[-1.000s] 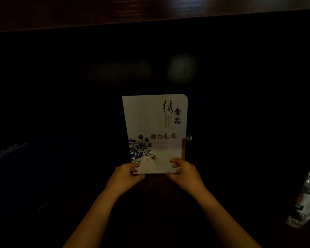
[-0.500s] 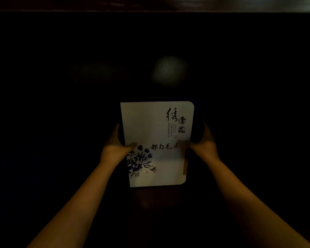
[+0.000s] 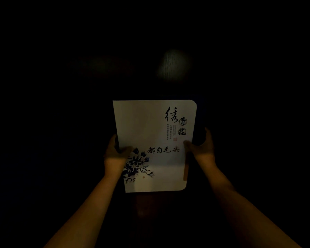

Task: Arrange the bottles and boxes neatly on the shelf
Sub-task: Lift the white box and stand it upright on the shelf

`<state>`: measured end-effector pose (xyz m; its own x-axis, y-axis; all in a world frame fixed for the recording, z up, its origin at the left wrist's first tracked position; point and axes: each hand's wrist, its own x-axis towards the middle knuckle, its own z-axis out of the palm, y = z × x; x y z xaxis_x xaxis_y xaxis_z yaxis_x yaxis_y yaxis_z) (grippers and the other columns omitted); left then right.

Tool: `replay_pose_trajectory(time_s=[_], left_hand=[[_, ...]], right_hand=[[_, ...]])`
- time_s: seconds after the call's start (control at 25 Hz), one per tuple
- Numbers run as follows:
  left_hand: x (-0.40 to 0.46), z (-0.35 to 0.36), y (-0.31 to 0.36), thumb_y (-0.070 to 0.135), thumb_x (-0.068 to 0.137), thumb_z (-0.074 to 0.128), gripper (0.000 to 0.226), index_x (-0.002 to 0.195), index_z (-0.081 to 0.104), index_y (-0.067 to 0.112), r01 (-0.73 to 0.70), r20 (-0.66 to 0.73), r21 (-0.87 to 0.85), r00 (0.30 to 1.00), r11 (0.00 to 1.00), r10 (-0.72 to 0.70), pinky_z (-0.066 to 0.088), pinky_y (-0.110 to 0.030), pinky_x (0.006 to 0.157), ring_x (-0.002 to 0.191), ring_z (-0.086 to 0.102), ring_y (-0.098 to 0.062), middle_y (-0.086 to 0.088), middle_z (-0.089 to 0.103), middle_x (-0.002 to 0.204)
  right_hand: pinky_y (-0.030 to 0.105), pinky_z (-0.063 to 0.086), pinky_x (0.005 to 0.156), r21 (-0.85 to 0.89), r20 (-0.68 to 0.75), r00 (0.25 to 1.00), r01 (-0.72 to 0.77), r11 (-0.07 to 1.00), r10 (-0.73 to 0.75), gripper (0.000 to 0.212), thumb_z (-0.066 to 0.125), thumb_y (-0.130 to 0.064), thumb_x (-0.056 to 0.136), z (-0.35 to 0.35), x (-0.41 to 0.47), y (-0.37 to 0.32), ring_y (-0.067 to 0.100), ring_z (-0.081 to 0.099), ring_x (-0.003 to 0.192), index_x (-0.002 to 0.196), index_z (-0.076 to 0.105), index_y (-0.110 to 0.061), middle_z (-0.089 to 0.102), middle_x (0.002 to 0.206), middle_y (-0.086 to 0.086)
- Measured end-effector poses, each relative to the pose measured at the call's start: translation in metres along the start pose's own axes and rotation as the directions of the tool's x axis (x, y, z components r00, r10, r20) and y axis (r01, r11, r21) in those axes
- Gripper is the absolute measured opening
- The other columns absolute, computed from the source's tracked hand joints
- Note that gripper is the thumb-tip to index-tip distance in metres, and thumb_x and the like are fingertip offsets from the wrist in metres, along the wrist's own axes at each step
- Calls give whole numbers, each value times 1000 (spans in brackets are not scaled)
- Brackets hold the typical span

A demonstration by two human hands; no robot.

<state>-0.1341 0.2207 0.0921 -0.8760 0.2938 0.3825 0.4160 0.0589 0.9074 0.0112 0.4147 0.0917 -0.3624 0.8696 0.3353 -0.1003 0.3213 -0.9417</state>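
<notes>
The white box (image 3: 154, 144), printed with black brush writing and a blue flower spray, sat squarely between the two hands, its long axis running away from the person toward the dark recess ahead, its near short edge closest to the body and its far edge pointing inward. The left hand (image 3: 115, 152) gripped the left long edge a little past the middle of its length, thumb laid over the printed face beside the flowers and the fingers tucked out of sight round the side. The right hand (image 3: 203, 144) held the opposite long edge at about the same level, thumb pressed onto the face near the line of characters, fingers curled round the dark side of the box. Both arms reached in evenly, so neither hand was plainly nearer; the box lay between the two grips, with much of its length ahead of them. Whether its underside rested on a surface or hung in the air could not be told, since everything around it was black apart from a faint pale patch (image 3: 174, 65) above. The shelf itself could not be made out. Judging from this, the coming move would probably be a straight push along the long axis, and the hazard would be skewing the box if one hand led.
</notes>
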Motion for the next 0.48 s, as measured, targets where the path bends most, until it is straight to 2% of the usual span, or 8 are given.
replay_pose_trajectory(time_s=[0.12, 0.24, 0.4, 0.48], left_hand=[[2, -8, -12, 7, 79, 67, 53, 129, 49, 9, 54, -8, -77, 998, 996, -54, 42, -27, 90, 110, 55, -24, -15, 57, 126], [5, -12, -18, 9, 79, 68, 49, 126, 52, 12, 88, 14, -148, 996, 985, -86, 44, -22, 84, 99, 57, -15, -9, 60, 120], [1, -15, -20, 7, 78, 69, 47, 122, 56, 9, 68, 1, -132, 998, 989, -69, 43, -27, 91, 100, 58, -16, -10, 62, 120], [-6, -20, -21, 5, 76, 70, 47, 121, 56, 5, 28, -17, -97, 999, 995, -30, 43, -32, 95, 104, 58, -19, -10, 61, 120]], right_hand=[[28, 46, 82, 45, -4, 997, -78, 996, 79, 76, 74, -9, 73, -9, 1, 11, 21, 49, 115, 136, 34, -20, 48, 135, 12], [30, 44, 85, 60, -45, 991, -120, 991, 122, 72, 75, -12, 72, -10, 0, 20, 24, 51, 115, 134, 39, -18, 49, 134, 13], [14, 43, 68, 69, -75, 995, -61, 996, 66, 66, 77, -9, 70, -14, -13, 21, 5, 54, 86, 128, 46, -14, 58, 120, 10], [18, 45, 73, 48, -62, 997, -51, 998, 54, 68, 77, -10, 69, -21, -20, 19, 8, 53, 92, 129, 46, -12, 58, 121, 12]])
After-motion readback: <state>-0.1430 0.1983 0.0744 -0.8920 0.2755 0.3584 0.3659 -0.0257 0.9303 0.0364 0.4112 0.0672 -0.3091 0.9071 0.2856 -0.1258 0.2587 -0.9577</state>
